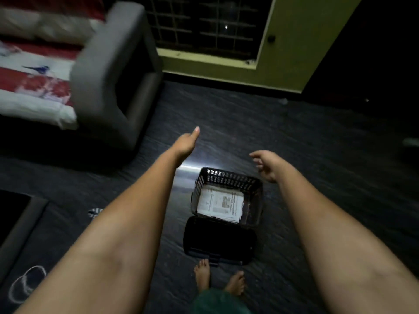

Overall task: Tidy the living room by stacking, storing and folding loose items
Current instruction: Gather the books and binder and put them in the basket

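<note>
A black perforated plastic basket (229,177) stands on the dark floor in front of my bare feet, its hinged lid (220,240) lying open toward me. Printed papers (221,203) lie flat inside it. My left hand (187,141) stretches out above the floor, left of and beyond the basket, fingers mostly hidden, holding nothing. My right hand (266,164) hovers just past the basket's far right corner with loose, relaxed fingers, also empty.
A grey sofa armrest (108,71) rises at the upper left, with red and white bedding (34,87) behind it. A barred window (204,26) and yellow-green wall lie ahead. A striped cloth (95,213) and a white ring (27,286) lie on the floor at left.
</note>
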A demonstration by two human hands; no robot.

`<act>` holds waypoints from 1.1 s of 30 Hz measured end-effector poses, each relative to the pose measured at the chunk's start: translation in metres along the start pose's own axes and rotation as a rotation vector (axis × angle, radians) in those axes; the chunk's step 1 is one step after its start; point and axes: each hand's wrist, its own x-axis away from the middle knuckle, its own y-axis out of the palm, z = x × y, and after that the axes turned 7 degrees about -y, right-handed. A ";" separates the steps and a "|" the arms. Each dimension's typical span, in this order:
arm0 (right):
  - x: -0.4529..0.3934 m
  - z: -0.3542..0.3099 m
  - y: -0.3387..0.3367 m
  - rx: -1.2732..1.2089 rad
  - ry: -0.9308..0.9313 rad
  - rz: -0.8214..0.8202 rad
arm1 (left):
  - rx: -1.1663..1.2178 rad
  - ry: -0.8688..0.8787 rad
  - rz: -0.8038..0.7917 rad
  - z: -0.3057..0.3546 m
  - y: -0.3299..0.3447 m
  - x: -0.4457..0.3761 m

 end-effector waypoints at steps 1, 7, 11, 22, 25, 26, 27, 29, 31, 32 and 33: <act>0.027 -0.015 -0.001 -0.006 -0.041 0.003 | 0.011 0.021 0.018 0.013 -0.013 0.030; 0.105 -0.055 0.000 0.107 -0.162 -0.087 | 0.152 0.094 0.147 0.053 -0.052 0.150; 0.142 -0.068 0.012 0.195 -0.231 -0.160 | 0.298 0.149 0.260 0.051 -0.065 0.208; 0.212 -0.093 0.061 0.380 -0.398 -0.385 | 0.521 0.101 0.464 -0.009 -0.090 0.318; 0.253 -0.113 0.100 0.388 -0.448 -0.495 | 0.575 0.133 0.545 -0.010 -0.126 0.343; 0.264 -0.119 0.112 0.374 -0.458 -0.522 | 0.577 0.141 0.575 -0.011 -0.138 0.349; 0.271 -0.126 0.127 0.370 -0.475 -0.542 | 0.583 0.157 0.607 -0.013 -0.154 0.354; 0.275 -0.139 0.153 0.397 -0.490 -0.576 | 0.604 0.174 0.650 -0.018 -0.177 0.361; 0.274 -0.152 0.188 0.411 -0.520 -0.576 | 0.637 0.189 0.672 -0.026 -0.206 0.362; 0.275 -0.158 0.203 0.421 -0.526 -0.581 | 0.644 0.192 0.683 -0.031 -0.220 0.361; 0.277 -0.165 0.225 0.423 -0.544 -0.599 | 0.655 0.197 0.698 -0.039 -0.238 0.358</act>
